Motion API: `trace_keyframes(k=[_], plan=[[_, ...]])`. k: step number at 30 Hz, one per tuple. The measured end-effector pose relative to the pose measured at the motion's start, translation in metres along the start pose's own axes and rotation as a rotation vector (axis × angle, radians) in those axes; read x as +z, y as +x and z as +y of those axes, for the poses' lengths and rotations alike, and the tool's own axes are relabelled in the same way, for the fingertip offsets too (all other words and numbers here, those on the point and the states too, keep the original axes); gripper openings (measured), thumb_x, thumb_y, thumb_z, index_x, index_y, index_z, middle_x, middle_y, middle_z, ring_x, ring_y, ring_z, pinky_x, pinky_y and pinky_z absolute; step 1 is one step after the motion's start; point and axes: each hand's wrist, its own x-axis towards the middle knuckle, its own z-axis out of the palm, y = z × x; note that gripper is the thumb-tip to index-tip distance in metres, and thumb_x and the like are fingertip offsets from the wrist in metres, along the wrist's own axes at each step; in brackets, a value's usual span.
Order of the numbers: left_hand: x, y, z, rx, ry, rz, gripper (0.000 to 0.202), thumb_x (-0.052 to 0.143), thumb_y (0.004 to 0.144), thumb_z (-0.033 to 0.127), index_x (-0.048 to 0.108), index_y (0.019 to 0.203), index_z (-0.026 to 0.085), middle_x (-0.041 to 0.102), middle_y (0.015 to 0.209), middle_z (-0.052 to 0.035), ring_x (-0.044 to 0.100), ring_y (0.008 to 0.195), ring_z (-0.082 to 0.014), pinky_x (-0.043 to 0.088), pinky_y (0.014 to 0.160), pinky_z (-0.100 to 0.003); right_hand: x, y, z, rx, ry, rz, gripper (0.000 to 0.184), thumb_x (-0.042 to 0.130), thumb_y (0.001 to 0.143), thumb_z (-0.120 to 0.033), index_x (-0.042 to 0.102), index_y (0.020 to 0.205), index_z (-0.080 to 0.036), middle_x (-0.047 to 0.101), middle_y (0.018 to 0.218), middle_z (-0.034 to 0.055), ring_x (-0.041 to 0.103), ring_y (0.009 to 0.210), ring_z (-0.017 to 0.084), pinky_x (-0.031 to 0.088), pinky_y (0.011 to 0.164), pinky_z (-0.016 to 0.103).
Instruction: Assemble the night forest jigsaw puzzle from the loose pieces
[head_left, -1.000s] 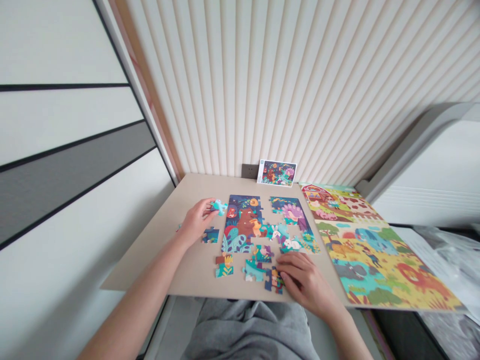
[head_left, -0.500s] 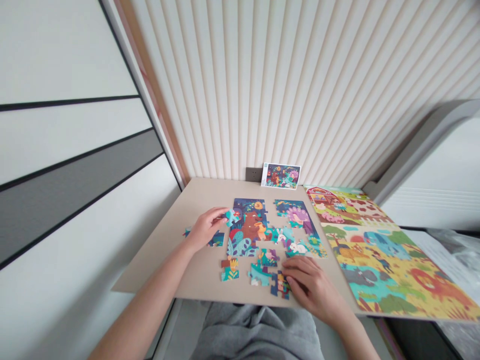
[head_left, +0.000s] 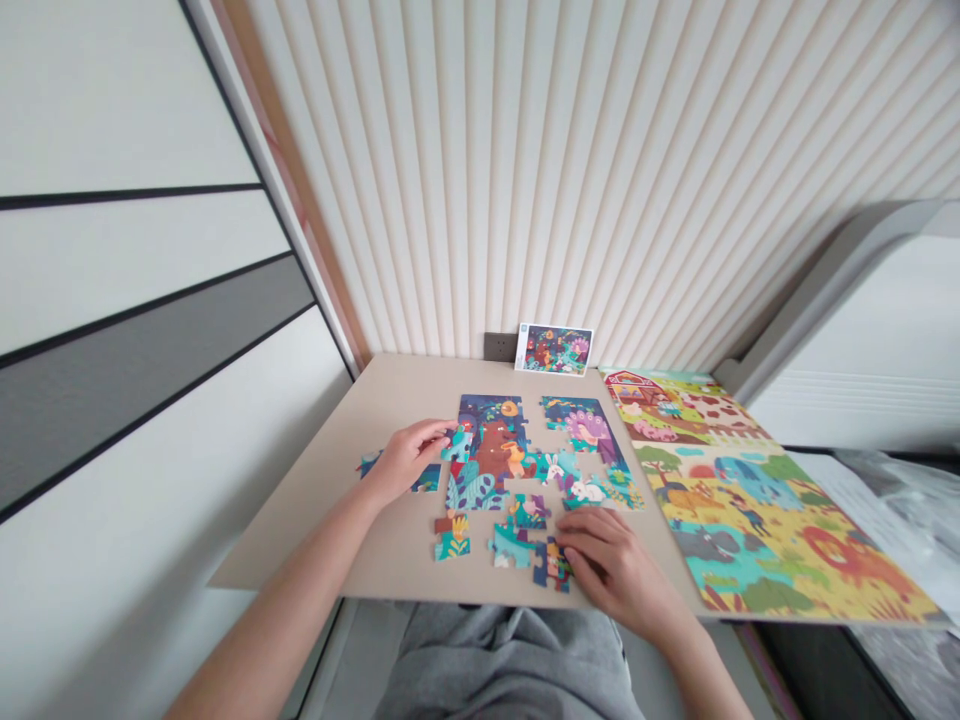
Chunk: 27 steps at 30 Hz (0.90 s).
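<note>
My left hand [head_left: 409,460] pinches a teal jigsaw piece [head_left: 457,445] at the left edge of the joined bear section [head_left: 495,450]. I cannot tell whether the piece is seated there. My right hand [head_left: 611,555] rests on the table with loosely bent fingers apart, its fingertips beside dark puzzle pieces [head_left: 551,565] near the front edge. Close by lie teal pieces [head_left: 511,547] and a purple-flowered piece [head_left: 529,510]. The joined peacock section [head_left: 592,430] is at the right, linked to the bear section by a rabbit strip [head_left: 553,467].
A picture card [head_left: 555,350] leans against the ribbed wall, beside a socket [head_left: 500,347]. Two finished puzzles, a farm [head_left: 675,408] and a savanna [head_left: 780,530], cover the right side. A plant piece [head_left: 452,537] lies at front left; dark pieces [head_left: 426,478] lie partly behind my left hand.
The teal piece in my left hand has come down from a tilted, raised position to the bear section's left edge. My right hand stays by the front pieces. The view has shifted slightly.
</note>
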Motion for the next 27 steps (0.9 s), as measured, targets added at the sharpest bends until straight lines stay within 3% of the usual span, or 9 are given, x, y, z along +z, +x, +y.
trace_keyframes(k=[10,14,24,27], plan=[[-0.001,0.002,0.008,0.085,-0.006,-0.015,0.024,0.061,0.099,0.036,0.076,0.112,0.024,0.072,0.113,-0.0071,0.070,0.100,-0.0199,0.058,0.086,-0.030,0.000,0.001,-0.001,0.012,0.007,-0.003,0.023,0.056,0.100,-0.021,0.073,0.115,-0.027,0.072,0.121,0.0073,0.065,0.115,0.026,0.050,0.103,0.047],[-0.001,0.001,0.015,0.083,-0.049,-0.069,0.028,0.057,0.100,0.034,0.075,0.119,0.025,0.068,0.118,-0.0085,0.068,0.101,-0.0192,0.058,0.080,-0.028,0.000,0.002,-0.001,0.007,0.001,-0.001,0.023,0.057,0.100,-0.021,0.074,0.115,-0.027,0.072,0.120,0.0073,0.066,0.114,0.026,0.051,0.103,0.047],[0.006,0.002,0.018,0.039,-0.171,-0.104,0.029,0.060,0.099,0.033,0.073,0.123,0.025,0.066,0.121,-0.0080,0.069,0.105,-0.0197,0.059,0.090,-0.031,0.001,0.000,0.001,-0.030,0.005,0.032,0.025,0.059,0.098,-0.019,0.073,0.117,-0.027,0.072,0.119,0.0084,0.066,0.113,0.027,0.053,0.102,0.047],[0.010,0.001,0.017,0.029,-0.237,-0.120,0.032,0.061,0.098,0.034,0.071,0.127,0.024,0.067,0.123,-0.0087,0.070,0.105,-0.0203,0.059,0.094,-0.034,0.001,0.001,0.004,-0.050,0.031,0.105,0.026,0.059,0.099,-0.019,0.071,0.120,-0.027,0.072,0.119,0.0085,0.066,0.115,0.027,0.053,0.101,0.046]])
